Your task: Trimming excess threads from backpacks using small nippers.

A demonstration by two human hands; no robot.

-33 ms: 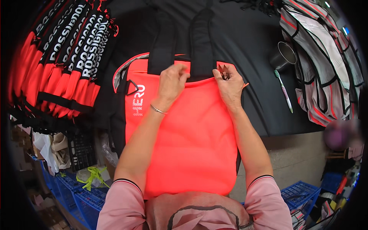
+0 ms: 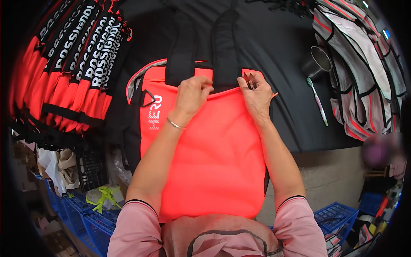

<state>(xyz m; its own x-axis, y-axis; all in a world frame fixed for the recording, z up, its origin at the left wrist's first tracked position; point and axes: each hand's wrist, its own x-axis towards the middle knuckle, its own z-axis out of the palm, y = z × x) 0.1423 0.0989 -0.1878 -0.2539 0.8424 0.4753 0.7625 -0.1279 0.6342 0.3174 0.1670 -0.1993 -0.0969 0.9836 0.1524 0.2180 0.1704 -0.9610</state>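
A bright red backpack (image 2: 214, 158) with black sides lies in front of me, its two black shoulder straps (image 2: 224, 47) stretching away over the black cloth. My left hand (image 2: 192, 96) is closed at the upper edge of the red panel, just below the left strap, fingertips bent in and pinching there. At the panel's upper right corner, my right hand (image 2: 257, 95) holds small dark thread snips (image 2: 250, 80), blades pointing away from me. Its thumb lies against the panel edge, which sags in a shallow curve between both hands. A black triangular ring (image 2: 148, 98) sits at the panel's left side.
Several red and black bags (image 2: 72, 64) are stacked at the left. Grey bags with black trim (image 2: 364, 64) are piled at the right, beside a metal cup (image 2: 317, 62) and a toothbrush (image 2: 317, 102). Blue crates (image 2: 336, 217) stand below the table edge.
My left hand has shifted very slightly, its fingers curling a little more at the panel edge. The right hand and the snips stay in place.
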